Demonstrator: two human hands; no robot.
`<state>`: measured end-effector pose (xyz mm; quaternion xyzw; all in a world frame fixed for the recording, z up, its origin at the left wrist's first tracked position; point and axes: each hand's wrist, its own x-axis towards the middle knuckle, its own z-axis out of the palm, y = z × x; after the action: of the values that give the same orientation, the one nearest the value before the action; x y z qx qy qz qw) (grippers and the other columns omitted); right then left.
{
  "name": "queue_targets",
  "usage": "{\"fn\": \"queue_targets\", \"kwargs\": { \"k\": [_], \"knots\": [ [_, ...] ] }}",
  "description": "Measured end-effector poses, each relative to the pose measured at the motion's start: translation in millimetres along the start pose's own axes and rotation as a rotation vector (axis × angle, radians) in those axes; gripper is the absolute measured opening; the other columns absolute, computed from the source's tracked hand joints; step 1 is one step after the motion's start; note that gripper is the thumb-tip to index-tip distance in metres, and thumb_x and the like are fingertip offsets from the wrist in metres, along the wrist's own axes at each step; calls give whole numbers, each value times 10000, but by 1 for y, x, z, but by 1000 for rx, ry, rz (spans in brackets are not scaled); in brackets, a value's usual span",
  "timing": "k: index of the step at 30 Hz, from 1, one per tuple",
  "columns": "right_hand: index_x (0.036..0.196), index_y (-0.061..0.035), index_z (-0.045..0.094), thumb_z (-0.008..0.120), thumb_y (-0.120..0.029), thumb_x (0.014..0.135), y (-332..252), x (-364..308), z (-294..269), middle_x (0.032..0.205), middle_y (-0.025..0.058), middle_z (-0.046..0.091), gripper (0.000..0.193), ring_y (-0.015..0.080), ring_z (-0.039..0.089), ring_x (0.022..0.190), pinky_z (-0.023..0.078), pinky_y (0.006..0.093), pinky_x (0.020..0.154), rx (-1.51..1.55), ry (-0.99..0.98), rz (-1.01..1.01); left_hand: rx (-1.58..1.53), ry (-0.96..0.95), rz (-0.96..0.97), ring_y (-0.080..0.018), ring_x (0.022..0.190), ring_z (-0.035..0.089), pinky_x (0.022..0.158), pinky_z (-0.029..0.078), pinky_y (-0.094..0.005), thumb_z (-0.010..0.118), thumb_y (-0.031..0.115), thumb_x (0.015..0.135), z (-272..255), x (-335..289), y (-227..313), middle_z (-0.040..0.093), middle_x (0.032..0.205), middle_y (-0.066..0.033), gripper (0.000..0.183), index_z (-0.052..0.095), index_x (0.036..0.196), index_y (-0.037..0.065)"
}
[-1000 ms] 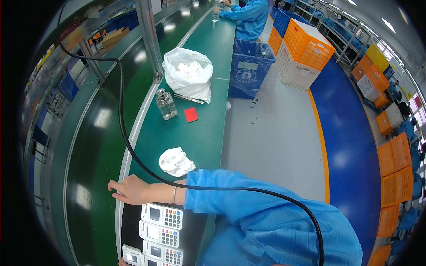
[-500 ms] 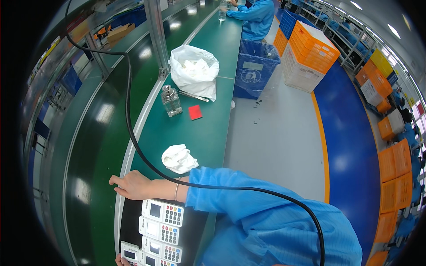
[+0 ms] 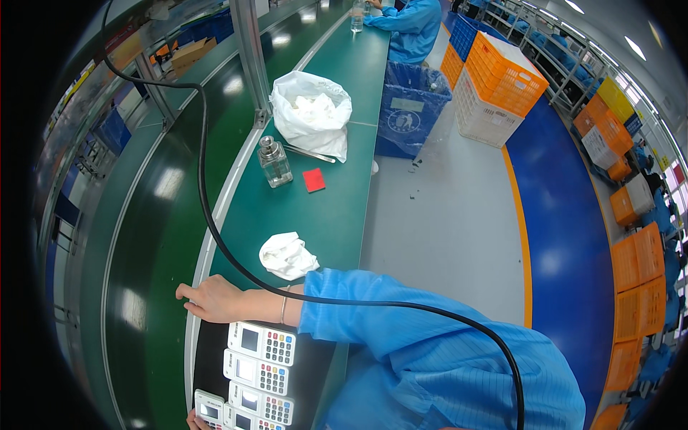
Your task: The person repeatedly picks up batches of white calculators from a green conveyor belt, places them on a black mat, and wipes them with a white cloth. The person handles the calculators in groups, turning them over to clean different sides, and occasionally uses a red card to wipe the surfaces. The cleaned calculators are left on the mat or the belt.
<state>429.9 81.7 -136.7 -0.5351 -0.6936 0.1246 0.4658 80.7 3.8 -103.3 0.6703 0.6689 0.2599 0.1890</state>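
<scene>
My right hand point(image 3: 217, 298) reaches across the table to the metal rail beside the green conveyor. Its fingers are slightly bent and apart, with nothing visible in them. Below its forearm, several white card terminals point(image 3: 280, 347) with small screens and keypads lie in a column on a black mat point(image 3: 309, 373). At the lower edge, my left hand point(image 3: 194, 421) shows only its fingers, gripping the side of another white card terminal point(image 3: 210, 408). The rest of that hand is out of the picture.
Ahead lie a crumpled white cloth point(image 3: 288, 256), a red square pad point(image 3: 314, 180), a glass bottle point(image 3: 274, 163), tweezers point(image 3: 310, 153) and a white bag point(image 3: 311, 118). A black cable point(image 3: 208, 193) hangs across. A blue bin point(image 3: 406, 111) and a co-worker point(image 3: 416, 32) are farther off.
The view has shifted very slightly. Both hands and the card terminals stay where they were.
</scene>
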Motion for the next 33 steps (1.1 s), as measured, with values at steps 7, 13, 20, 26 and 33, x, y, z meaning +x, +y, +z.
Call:
{"fn": "queue_targets", "kwargs": {
  "k": [7, 13, 20, 26, 33],
  "knots": [
    [1159, -67, 537, 580, -183, 976, -1, 0, -2, 566, 109, 576, 220, 356, 615, 537, 472, 482, 564, -4, -16, 12, -521, 3, -71, -287, 1011, 616, 899, 522, -403, 577, 253, 1029, 5, 13, -26, 664, 1057, -175, 303, 629, 1216, 21],
    [1161, -64, 536, 578, -182, 977, 0, 0, -1, 576, 107, 584, 223, 352, 621, 548, 485, 481, 578, 5, -21, 20, -1623, -53, -137, -260, 978, 623, 847, 537, -386, 587, 200, 1016, -2, 35, -69, 662, 1014, -151, 257, 625, 1201, 27],
    [1161, -69, 538, 576, -187, 979, 1, -1, 0, 584, 103, 584, 220, 346, 626, 555, 492, 474, 589, -7, -7, 8, -2059, -176, -235, -220, 927, 623, 774, 539, -353, 583, 125, 1006, -12, 35, -80, 648, 967, -105, 230, 600, 1213, 27],
    [1162, -86, 543, 575, -194, 980, 0, 0, 0, 564, 97, 562, 213, 334, 616, 541, 483, 466, 581, -17, -28, 24, -1991, -48, -362, -212, 866, 599, 742, 523, -347, 507, 111, 1041, -16, 29, -62, 631, 958, -84, 204, 589, 1211, 34],
    [1160, -89, 553, 574, -201, 982, 0, 0, 0, 549, 88, 553, 211, 327, 613, 535, 482, 463, 579, -33, -25, 19, -2204, -397, -540, -170, 839, 615, 804, 515, -290, 504, 142, 1047, -28, 57, -153, 619, 947, -74, 199, 556, 1187, 12]
  ]
}}
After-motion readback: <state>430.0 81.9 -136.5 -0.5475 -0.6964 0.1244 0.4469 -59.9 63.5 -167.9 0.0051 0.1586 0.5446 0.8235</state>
